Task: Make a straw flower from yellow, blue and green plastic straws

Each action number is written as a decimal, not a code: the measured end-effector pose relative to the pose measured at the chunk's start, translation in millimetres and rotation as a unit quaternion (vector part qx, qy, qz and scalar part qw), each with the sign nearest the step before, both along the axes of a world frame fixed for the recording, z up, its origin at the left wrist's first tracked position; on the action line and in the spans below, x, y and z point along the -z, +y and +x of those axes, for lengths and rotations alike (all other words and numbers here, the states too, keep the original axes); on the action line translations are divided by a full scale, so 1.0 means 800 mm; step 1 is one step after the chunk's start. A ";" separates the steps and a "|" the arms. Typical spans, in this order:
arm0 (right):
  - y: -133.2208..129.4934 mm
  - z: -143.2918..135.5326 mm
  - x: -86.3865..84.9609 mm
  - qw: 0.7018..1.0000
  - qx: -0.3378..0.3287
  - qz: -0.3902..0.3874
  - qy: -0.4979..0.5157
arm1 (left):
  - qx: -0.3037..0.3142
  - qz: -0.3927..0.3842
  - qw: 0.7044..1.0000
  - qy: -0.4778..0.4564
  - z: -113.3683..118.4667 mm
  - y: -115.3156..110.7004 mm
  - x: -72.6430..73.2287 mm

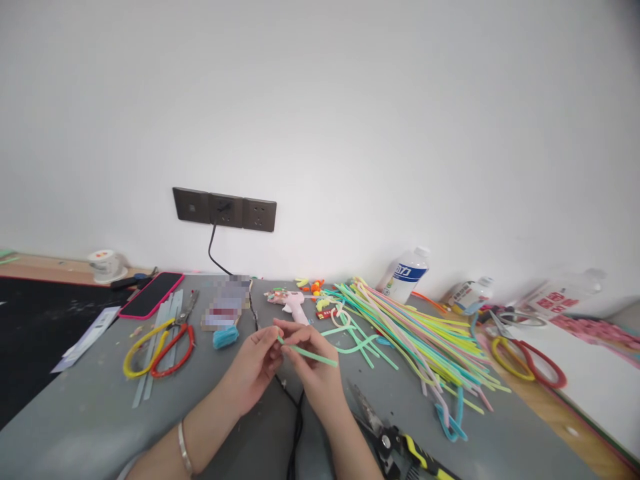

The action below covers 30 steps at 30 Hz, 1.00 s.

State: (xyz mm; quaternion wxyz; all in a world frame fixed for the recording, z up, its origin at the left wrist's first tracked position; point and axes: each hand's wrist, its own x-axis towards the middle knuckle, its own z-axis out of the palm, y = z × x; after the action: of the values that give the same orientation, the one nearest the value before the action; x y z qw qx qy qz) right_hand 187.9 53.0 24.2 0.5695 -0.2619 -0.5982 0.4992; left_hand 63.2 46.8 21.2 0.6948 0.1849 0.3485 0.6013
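A light green pipe cleaner (317, 358) is pinched between my two hands above the grey mat. My left hand (257, 367) has its fingertips closed on the left end, where the green piece looks bent. My right hand (313, 357) touches it close beside, with its fingers curled round the stem, and the free end sticks out to the right. Just behind my hands lies a pink glue gun (295, 305). A blue fuzzy bundle (225, 337) rests left of my left hand. Loose green pipe cleaners (357, 347) lie to the right of my right hand.
Red-and-yellow scissors (173, 347) and a pink-edged phone (153, 295) lie left. A large pile of coloured pipe cleaners (415, 333), a white bottle (406, 275) and more scissors (527, 360) are right. Black-and-yellow pliers (390, 443) lie near my right forearm. A black cable (299, 427) runs beneath my hands.
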 end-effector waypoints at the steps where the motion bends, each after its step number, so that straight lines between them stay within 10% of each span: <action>1: 0.000 0.001 0.000 1.000 0.001 0.003 -0.006 | 0.001 0.000 1.000 0.007 0.000 0.000 -0.001; 22: 0.004 0.001 0.004 0.996 0.041 0.043 -0.071 | -0.005 0.012 0.998 0.057 0.002 0.000 0.004; 30: 0.008 0.001 0.003 0.996 -0.010 -0.043 0.080 | 0.055 0.043 0.997 -0.020 0.002 -0.004 -0.006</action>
State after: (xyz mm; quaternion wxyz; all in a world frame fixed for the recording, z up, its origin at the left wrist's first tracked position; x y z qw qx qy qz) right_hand 188.4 59.4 21.7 0.5984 -0.2393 -0.5316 0.5497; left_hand 64.9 43.8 26.1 0.7250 0.2215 0.2978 0.5802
